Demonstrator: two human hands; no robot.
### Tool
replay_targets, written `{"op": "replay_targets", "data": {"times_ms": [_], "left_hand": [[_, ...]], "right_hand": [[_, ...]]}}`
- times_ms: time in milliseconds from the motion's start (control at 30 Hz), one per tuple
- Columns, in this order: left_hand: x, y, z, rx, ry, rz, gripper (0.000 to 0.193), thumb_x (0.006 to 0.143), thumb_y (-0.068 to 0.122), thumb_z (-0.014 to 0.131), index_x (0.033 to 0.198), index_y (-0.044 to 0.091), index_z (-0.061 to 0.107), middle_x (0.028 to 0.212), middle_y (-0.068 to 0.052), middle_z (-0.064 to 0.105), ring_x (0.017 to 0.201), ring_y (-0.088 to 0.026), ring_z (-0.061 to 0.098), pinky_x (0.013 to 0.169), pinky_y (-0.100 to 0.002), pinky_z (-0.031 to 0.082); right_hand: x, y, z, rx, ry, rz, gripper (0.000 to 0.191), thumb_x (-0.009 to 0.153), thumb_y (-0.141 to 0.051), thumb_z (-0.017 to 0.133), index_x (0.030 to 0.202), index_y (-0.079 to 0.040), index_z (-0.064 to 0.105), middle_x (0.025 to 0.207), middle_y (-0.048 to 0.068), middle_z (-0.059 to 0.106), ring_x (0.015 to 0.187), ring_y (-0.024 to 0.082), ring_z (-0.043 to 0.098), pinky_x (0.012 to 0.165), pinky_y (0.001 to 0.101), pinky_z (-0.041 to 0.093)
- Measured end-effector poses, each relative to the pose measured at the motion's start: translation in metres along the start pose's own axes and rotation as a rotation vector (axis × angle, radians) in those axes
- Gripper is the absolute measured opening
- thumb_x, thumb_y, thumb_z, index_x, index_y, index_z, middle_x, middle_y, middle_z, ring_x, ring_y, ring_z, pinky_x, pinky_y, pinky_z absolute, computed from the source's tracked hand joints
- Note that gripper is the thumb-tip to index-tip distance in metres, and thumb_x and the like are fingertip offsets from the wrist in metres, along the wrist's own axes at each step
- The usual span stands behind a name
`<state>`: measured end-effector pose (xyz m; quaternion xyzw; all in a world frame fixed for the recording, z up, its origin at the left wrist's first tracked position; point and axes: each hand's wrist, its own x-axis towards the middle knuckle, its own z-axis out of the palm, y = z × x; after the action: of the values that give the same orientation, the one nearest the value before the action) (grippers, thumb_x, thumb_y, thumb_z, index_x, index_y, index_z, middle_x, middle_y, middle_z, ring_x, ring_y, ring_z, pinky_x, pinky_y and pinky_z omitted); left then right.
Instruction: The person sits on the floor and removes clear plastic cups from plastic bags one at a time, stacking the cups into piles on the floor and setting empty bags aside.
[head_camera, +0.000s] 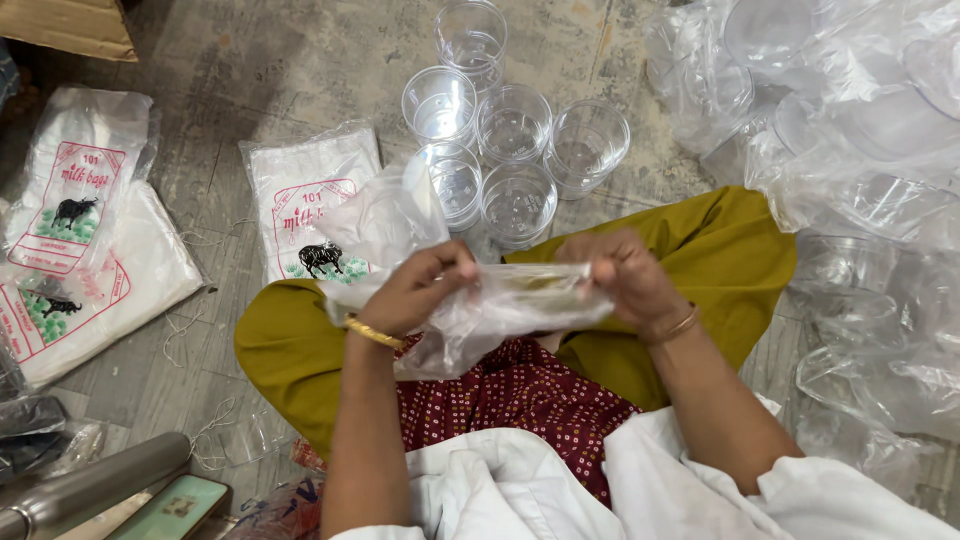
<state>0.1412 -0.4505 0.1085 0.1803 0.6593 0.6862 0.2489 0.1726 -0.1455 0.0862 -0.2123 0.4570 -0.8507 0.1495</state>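
Left hand (415, 290) and right hand (625, 280), fingers pinching a clear bag (500, 310) over the lap, with white red-framed packs (305, 205) left and clear cups (515, 125) ahead.

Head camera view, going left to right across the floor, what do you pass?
Packs of plastic bags → single bag pack → left hand → clear bag held between both hands → right hand → heap of bagged clear cups.

Clear cups (500, 150) crowd ahead; wrapped stacks (860, 200) block right; bare floor (220, 170) seemingly leftward.
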Motion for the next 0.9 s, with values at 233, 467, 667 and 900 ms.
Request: {"op": "replay_targets", "data": {"times_ms": [233, 467, 667, 900], "left_hand": [[0.027, -0.020, -0.005, 0.518, -0.052, -0.127, 0.047, 0.094, 0.050, 0.067, 0.083, 0.005, 0.062, 0.077, -0.002, 0.066, 0.072, -0.016, 0.058, 0.071, -0.034, 0.050], [0.100, -0.034, -0.003, 0.930, 0.491, -0.139, 0.024, 0.094, 0.034, 0.066, 0.103, 0.011, 0.064, 0.076, -0.020, 0.071, 0.078, -0.044, 0.068, 0.070, -0.055, 0.052], [0.129, -0.063, 0.000, 1.043, 0.493, -0.210, 0.034, 0.094, 0.013, 0.054, 0.126, 0.022, 0.061, 0.083, -0.019, 0.072, 0.080, -0.043, 0.069, 0.070, -0.055, 0.054], [0.138, -0.081, -0.004, 1.095, 0.442, -0.114, 0.039, 0.089, 0.005, 0.049, 0.122, 0.022, 0.063, 0.095, -0.018, 0.073, 0.085, -0.042, 0.070, 0.072, -0.053, 0.055]], "right_hand": [[0.022, -0.014, -0.019, 0.498, 0.156, -0.027, 0.034, 0.102, -0.028, 0.069, 0.088, 0.003, 0.070, 0.088, 0.006, 0.064, 0.084, 0.018, 0.059, 0.078, 0.0319, 0.051], [0.065, 0.012, -0.072, -0.259, 0.603, 0.189, 0.012, 0.100, -0.012, 0.065, 0.110, -0.005, 0.066, 0.098, 0.004, 0.062, 0.083, 0.018, 0.055, 0.072, 0.0353, 0.046], [0.062, 0.077, -0.107, -1.266, 0.608, 0.198, 0.019, 0.100, -0.019, 0.064, 0.111, -0.004, 0.059, 0.092, 0.015, 0.070, 0.082, 0.027, 0.067, 0.073, 0.0384, 0.052], [0.058, 0.087, -0.091, -0.914, 0.819, 0.420, 0.015, 0.103, -0.018, 0.056, 0.112, -0.007, 0.056, 0.085, 0.012, 0.067, 0.075, 0.018, 0.060, 0.067, 0.0347, 0.050]]}}
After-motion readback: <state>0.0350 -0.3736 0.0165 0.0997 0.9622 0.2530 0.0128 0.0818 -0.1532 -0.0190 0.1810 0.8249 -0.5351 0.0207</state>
